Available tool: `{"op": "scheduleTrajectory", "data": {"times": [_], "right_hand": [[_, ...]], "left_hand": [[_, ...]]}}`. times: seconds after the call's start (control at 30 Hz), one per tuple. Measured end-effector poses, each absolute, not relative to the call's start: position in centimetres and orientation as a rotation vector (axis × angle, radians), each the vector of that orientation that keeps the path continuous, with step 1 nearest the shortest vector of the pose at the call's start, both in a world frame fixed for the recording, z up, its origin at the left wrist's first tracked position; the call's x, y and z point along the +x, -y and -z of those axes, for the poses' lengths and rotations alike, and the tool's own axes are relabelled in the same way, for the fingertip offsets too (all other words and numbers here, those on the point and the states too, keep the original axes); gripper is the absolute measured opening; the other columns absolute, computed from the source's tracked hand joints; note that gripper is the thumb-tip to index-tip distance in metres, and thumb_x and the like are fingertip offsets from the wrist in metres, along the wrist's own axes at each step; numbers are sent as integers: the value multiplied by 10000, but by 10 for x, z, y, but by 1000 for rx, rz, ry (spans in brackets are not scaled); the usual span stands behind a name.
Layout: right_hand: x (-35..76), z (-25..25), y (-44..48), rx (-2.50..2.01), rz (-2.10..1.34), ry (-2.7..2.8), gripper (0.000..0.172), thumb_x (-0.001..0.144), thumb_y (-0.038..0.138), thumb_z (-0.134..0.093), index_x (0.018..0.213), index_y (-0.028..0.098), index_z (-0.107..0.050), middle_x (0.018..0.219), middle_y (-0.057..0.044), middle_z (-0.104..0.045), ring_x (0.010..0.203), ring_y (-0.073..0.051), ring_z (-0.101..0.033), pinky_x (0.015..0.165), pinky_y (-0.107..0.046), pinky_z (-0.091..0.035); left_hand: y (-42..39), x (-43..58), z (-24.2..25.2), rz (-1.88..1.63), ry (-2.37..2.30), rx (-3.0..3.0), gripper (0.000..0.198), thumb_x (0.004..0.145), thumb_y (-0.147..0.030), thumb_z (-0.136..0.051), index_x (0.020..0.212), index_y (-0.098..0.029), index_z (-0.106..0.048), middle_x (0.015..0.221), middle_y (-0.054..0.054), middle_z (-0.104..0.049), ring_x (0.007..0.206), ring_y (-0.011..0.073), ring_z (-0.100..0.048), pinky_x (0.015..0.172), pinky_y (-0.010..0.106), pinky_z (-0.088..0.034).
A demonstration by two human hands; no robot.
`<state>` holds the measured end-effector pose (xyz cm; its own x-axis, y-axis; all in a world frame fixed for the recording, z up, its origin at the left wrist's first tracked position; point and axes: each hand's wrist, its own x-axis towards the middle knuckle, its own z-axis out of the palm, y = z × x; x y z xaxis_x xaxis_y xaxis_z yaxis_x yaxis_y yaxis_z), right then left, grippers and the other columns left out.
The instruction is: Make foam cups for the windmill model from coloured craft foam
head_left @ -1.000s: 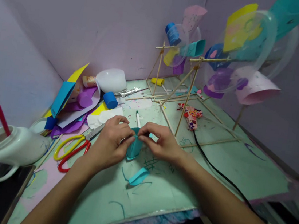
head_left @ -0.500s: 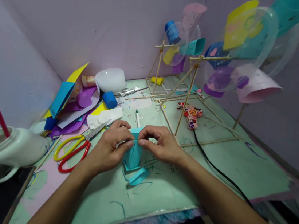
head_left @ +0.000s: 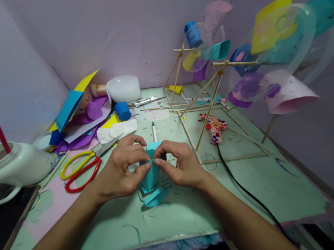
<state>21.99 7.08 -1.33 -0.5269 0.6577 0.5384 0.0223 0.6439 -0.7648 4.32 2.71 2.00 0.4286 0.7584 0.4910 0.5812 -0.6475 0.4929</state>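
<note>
Both hands meet over a folded light-blue paper cup (head_left: pixel 151 179) at the middle of the table. My left hand (head_left: pixel 127 165) pinches its upper edge from the left. From the right, my right hand (head_left: pixel 177 162) pinches the same edge, its fingertips almost touching those of the left. A light-blue paper strip (head_left: pixel 155 197) lies at the foot of the cup. Left of my left hand lie scissors (head_left: pixel 97 161) with one yellow and one red handle. Just beyond the cup rests a white marker (head_left: pixel 154 132) with a dark tip. The hands cover part of the cup's rim.
Two stick frames with paper-cup wheels stand at right, the nearer one (head_left: pixel 214 102) beside a patterned glue gun (head_left: pixel 216 127) with a black cord. A white jug (head_left: pixel 22 163) with a red stick is at left. Coloured paper scraps (head_left: pixel 83 130) pile up behind the scissors.
The fingertips of both hands have dipped slightly along the cup's edge, and the left hand has shifted a little rightward. Both still pinch the paper.
</note>
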Motion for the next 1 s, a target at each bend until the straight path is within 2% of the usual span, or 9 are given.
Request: {"op": "scheduleTrajectory", "data": {"times": [0.3, 0.57, 0.7, 0.87, 1.0], "right_hand": [[224, 11, -71, -399, -890, 1953, 50, 756, 113, -591, 721, 142, -615, 694, -37, -620, 627, -125, -569, 621, -253, -480], [223, 14, -72, -371, -861, 1986, 42, 767, 146, -604, 740, 162, -631, 704, -43, -641, 684, -156, -606, 672, -295, -511], [225, 11, -72, -383, -869, 1964, 50, 761, 161, -629, 807, 168, -646, 785, -52, -653, 663, -136, -591, 651, -283, -515], [232, 8, -75, -604, -750, 1791, 58, 768, 152, -621, 810, 168, -657, 797, -51, -667, 704, -146, -609, 678, -288, -497], [235, 16, -86, -880, -704, 1544, 50, 769, 187, -619, 787, 165, -661, 745, -29, -669, 654, -134, -595, 622, -266, -488]], "left_hand": [[-31, 33, -20, -930, -1198, 2315, 140, 805, -162, -537, 686, -186, -609, 694, 36, -630, 960, 235, -521, 835, 404, -434], [-26, 41, -19, -930, -1407, 2390, 54, 698, -146, -574, 663, -187, -568, 734, 53, -620, 976, 264, -541, 815, 421, -456], [-27, 39, -17, -899, -1412, 2441, 62, 698, -137, -571, 737, -185, -577, 738, 57, -622, 1015, 276, -524, 824, 435, -453], [-28, 38, -16, -886, -1423, 2478, 127, 702, -147, -577, 828, -146, -596, 854, 103, -626, 1027, 281, -530, 843, 445, -446], [-28, 34, -20, -905, -1450, 2538, 67, 706, -142, -573, 773, -148, -582, 806, 97, -622, 986, 280, -540, 827, 451, -443]]}}
